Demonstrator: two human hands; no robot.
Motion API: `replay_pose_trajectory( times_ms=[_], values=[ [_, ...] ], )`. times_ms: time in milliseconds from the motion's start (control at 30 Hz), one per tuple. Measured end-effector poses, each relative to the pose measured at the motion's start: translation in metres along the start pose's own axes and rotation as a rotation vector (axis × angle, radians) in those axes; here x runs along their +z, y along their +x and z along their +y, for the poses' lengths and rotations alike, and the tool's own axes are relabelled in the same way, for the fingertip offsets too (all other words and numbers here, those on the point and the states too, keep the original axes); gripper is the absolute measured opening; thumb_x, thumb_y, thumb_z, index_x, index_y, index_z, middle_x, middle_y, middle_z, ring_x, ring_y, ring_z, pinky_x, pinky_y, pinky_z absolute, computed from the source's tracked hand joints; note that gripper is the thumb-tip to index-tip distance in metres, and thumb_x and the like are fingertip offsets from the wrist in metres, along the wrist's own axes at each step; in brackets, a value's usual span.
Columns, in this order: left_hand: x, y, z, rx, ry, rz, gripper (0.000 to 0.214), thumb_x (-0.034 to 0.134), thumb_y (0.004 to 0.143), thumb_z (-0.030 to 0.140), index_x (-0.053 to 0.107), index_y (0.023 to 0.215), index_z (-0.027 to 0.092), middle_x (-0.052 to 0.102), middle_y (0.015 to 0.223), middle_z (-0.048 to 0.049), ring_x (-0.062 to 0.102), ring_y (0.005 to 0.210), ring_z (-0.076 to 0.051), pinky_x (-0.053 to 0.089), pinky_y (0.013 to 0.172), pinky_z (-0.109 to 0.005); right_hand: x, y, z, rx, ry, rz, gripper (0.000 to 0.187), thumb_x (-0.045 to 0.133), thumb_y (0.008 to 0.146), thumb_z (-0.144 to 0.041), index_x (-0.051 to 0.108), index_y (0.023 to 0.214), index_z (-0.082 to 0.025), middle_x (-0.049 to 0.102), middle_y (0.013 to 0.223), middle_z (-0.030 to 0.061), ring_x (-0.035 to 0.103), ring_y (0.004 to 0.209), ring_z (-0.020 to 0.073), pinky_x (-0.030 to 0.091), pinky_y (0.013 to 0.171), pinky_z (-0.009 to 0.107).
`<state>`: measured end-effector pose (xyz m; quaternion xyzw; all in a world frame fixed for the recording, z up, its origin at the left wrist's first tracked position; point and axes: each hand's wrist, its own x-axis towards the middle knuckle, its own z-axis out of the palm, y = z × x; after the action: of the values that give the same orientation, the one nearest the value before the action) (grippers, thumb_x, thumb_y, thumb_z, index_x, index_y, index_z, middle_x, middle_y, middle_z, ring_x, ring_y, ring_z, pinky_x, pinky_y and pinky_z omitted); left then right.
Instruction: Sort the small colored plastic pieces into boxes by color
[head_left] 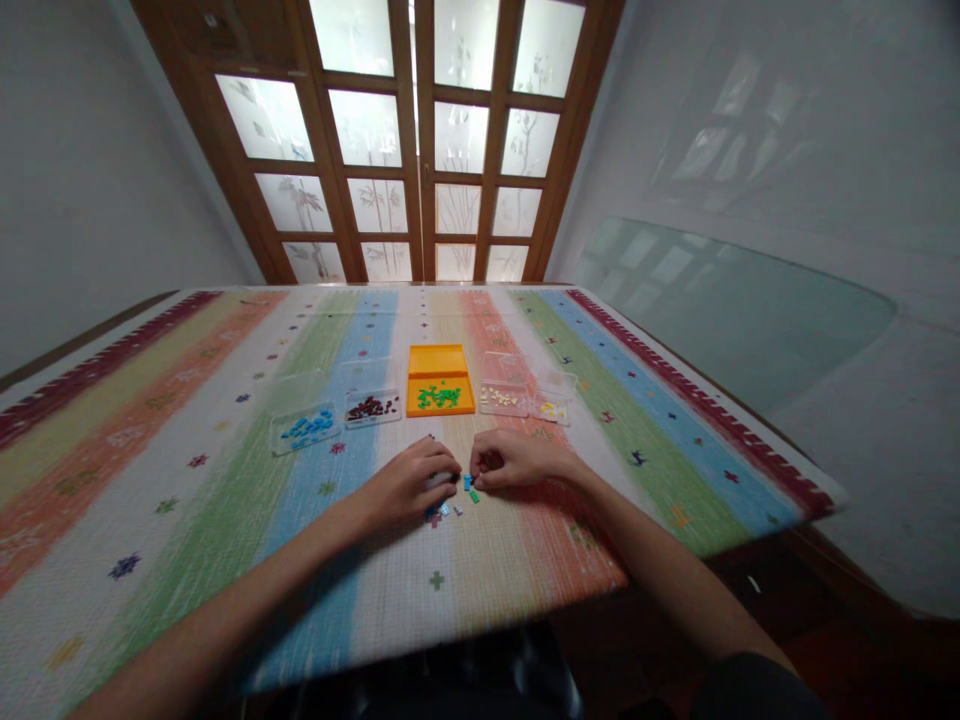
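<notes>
Both my hands rest close together on the striped tablecloth (pixel 187 440) near the table's front edge. My left hand (pixel 411 478) is curled with fingers closed over something small; I cannot make out what. My right hand (pixel 513 458) is also curled, its fingertips pinched beside a few tiny blue and green pieces (pixel 469 488). More small pieces (pixel 442 512) lie just under my left hand. The gap between the two hands is narrow.
A row of small boxes stands beyond the hands: a clear one with blue pieces (pixel 304 428), a clear one with dark pieces (pixel 371 406), an orange one with green pieces (pixel 439 381), and clear ones with pale (pixel 504 397) and yellow pieces (pixel 553 405). Wooden doors lie behind.
</notes>
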<state>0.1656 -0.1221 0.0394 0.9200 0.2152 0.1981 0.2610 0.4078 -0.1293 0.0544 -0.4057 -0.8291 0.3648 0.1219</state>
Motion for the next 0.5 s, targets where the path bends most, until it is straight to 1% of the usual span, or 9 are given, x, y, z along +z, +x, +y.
replay_pose_trajectory(
  times_ms=[133, 300, 500],
  values=[
    [0.0026, -0.0006, -0.0032, 0.021, -0.001, 0.000, 0.015, 0.057, 0.096, 0.023, 0.071, 0.101, 0.019, 0.069, 0.100, -0.0085, 0.061, 0.097, -0.021, 0.051, 0.088, -0.036, -0.0002, 0.0007, 0.0003, 0.009, -0.002, -0.006, 0.005, 0.072, 0.077, -0.016, 0.069, 0.081, -0.017, 0.062, 0.073, -0.0016, 0.054, 0.064, 0.0115, 0.040, 0.058, 0.022],
    [0.0036, 0.0004, -0.0047, 0.035, 0.006, -0.005, 0.015, 0.055, 0.096, 0.023, 0.070, 0.096, 0.020, 0.070, 0.096, -0.0080, 0.061, 0.095, -0.021, 0.050, 0.086, -0.036, -0.0001, 0.0003, 0.0008, 0.001, 0.001, -0.005, 0.004, 0.072, 0.077, -0.016, 0.070, 0.080, -0.018, 0.063, 0.073, -0.0014, 0.054, 0.064, 0.0114, 0.040, 0.058, 0.022],
    [0.0040, 0.0020, -0.0020, 0.022, 0.026, 0.001, 0.016, 0.054, 0.095, 0.023, 0.066, 0.104, 0.020, 0.068, 0.096, -0.0080, 0.062, 0.091, -0.021, 0.051, 0.082, -0.036, -0.0022, -0.0009, 0.0004, 0.005, 0.032, 0.021, 0.004, 0.070, 0.079, -0.014, 0.069, 0.081, -0.017, 0.062, 0.070, -0.0022, 0.055, 0.063, 0.0116, 0.040, 0.057, 0.022]
  ],
)
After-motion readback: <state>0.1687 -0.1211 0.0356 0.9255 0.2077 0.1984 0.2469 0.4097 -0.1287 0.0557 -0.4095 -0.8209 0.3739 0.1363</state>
